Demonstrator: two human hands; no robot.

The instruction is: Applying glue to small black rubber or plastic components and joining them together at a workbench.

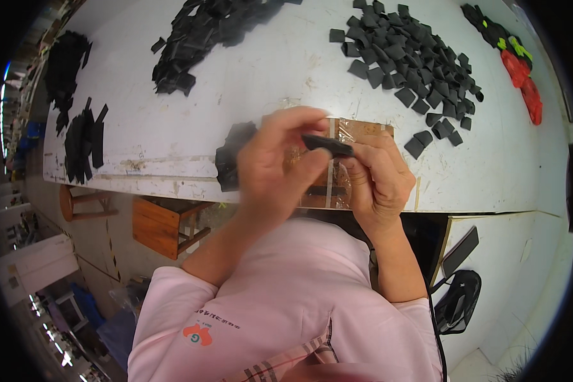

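Note:
A small dark strip of folded black fabric (328,145) is pinched between my two hands above the table's front edge. My left hand (274,162), slightly blurred, has its thumb pressed under the left end and its fingers curled above. At the other end, the thumb and fingertips of my right hand (381,175) close on the strip. Below the hands lies a brown board (379,129) with clear tape across it, largely covered by them. Beside my left wrist sits a small stack of black fabric pieces (228,159).
Many short black fabric loops (420,70) spread over the right of the white table (286,70). A heap of black pieces (200,38) lies far left of centre. Black strips (83,143) rest at the left edge, a red bag (522,83) far right. Wooden stools (156,226) stand below.

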